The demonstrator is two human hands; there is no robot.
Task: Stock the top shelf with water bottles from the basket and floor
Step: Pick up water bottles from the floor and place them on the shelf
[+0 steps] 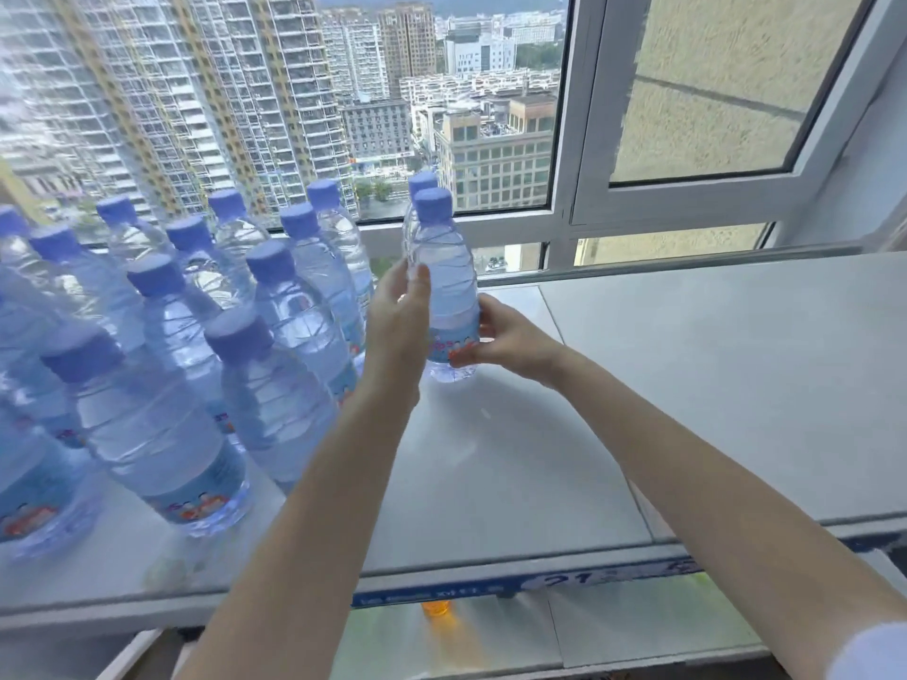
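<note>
A clear water bottle (444,267) with a blue cap stands upright on the grey top shelf (687,385), at the right end of a block of several like bottles (162,385). My left hand (397,316) touches its left side with straight fingers. From the right, my right hand (505,338) pinches the bottle at its label near the base. Another bottle (421,181) stands directly behind it, mostly hidden. No basket and no floor show in this view.
A window with a white frame (564,218) runs right behind the shelf. The shelf's front edge carries a blue price strip (441,593). On the lower shelf below it sits an orange bottle cap (436,608).
</note>
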